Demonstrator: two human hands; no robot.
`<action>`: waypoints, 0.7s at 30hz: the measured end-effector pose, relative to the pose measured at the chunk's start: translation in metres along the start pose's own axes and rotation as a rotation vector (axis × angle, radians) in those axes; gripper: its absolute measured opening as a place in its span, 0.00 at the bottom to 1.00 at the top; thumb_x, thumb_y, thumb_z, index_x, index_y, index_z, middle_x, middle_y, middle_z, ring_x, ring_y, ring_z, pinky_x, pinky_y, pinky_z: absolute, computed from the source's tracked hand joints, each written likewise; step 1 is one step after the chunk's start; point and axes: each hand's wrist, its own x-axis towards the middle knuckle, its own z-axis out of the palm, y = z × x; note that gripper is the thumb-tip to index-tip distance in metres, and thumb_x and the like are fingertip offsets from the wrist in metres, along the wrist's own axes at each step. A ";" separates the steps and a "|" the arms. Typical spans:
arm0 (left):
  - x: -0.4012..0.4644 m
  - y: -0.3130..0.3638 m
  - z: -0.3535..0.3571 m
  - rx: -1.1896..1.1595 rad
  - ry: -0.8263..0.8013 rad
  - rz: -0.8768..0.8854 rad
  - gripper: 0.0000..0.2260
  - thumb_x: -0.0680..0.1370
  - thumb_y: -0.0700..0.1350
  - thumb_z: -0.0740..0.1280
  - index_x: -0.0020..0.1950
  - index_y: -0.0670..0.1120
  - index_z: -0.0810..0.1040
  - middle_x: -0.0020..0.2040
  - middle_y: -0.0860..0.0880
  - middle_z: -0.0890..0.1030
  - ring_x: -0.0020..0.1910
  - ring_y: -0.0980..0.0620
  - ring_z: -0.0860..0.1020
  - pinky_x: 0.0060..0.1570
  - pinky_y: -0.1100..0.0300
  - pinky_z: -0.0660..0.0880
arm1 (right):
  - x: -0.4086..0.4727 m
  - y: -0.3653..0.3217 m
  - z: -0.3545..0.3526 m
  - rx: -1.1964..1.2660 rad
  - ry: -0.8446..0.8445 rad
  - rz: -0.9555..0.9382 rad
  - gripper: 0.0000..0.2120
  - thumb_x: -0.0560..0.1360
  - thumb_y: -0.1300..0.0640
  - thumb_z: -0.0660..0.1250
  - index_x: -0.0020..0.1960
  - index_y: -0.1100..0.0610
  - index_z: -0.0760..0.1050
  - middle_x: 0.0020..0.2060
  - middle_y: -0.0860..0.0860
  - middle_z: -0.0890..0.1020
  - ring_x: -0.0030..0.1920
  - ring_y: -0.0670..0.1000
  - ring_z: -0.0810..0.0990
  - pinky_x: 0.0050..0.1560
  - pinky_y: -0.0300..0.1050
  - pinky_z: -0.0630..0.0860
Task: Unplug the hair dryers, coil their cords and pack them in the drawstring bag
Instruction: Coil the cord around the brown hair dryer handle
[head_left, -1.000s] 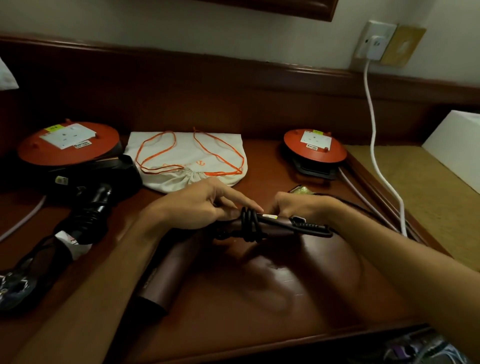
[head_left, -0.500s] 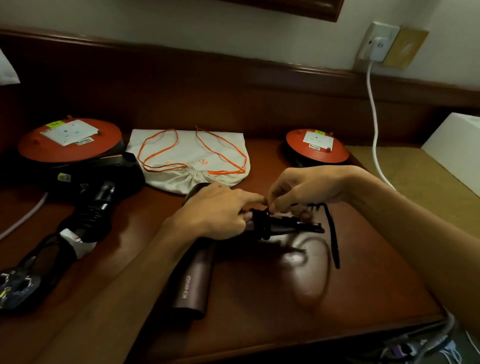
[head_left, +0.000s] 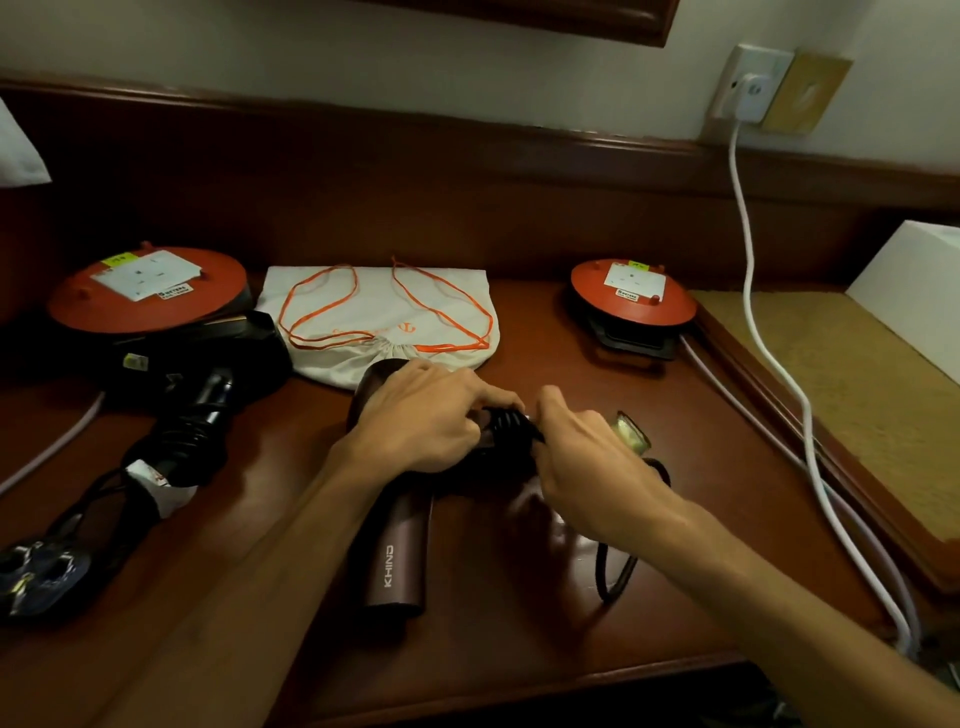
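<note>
A brown hair dryer (head_left: 397, 551) marked KHIND lies on the wooden desk (head_left: 519, 623), barrel pointing toward me. My left hand (head_left: 421, 415) grips its handle end. My right hand (head_left: 587, 467) pinches the black cord (head_left: 506, 422), which is wound in several turns around the handle between my hands. A loose loop of that cord (head_left: 615, 577) lies under my right wrist. A black hair dryer (head_left: 202, 410) with its cord wrapped round the handle lies at the left, its plug (head_left: 39, 577) near the desk's front left. The white drawstring bag (head_left: 384, 322) with orange strings lies flat behind my hands.
Two orange extension reels stand on the desk, one at back left (head_left: 145, 291), one at back right (head_left: 631, 293). A white cable (head_left: 753, 312) runs from the wall socket (head_left: 750, 91) down past the desk's right edge. A small shiny object (head_left: 631, 434) lies beside my right hand.
My right hand has dropped from above the handle to beside it, carrying the cord round. The wrapped turns on the handle are thicker and the free cord is shorter.
</note>
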 end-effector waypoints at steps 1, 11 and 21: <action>0.000 0.000 0.002 0.000 0.014 0.004 0.26 0.77 0.41 0.63 0.68 0.69 0.75 0.57 0.54 0.84 0.60 0.49 0.78 0.51 0.57 0.62 | -0.003 0.001 0.000 -0.018 -0.006 0.030 0.08 0.81 0.62 0.62 0.52 0.55 0.63 0.41 0.54 0.75 0.36 0.53 0.74 0.31 0.45 0.68; -0.007 -0.030 0.009 -0.275 0.196 -0.033 0.31 0.75 0.38 0.64 0.68 0.71 0.75 0.59 0.62 0.84 0.58 0.57 0.81 0.58 0.51 0.77 | -0.030 0.012 -0.008 0.092 -0.096 -0.092 0.05 0.84 0.52 0.59 0.49 0.48 0.66 0.42 0.54 0.81 0.41 0.57 0.84 0.42 0.62 0.81; -0.007 -0.050 0.001 -0.918 0.209 -0.048 0.20 0.83 0.34 0.63 0.66 0.56 0.81 0.54 0.54 0.87 0.53 0.57 0.86 0.47 0.65 0.81 | -0.016 0.071 -0.013 0.664 -0.337 -0.048 0.28 0.82 0.40 0.55 0.41 0.64 0.74 0.28 0.59 0.70 0.27 0.52 0.68 0.31 0.42 0.71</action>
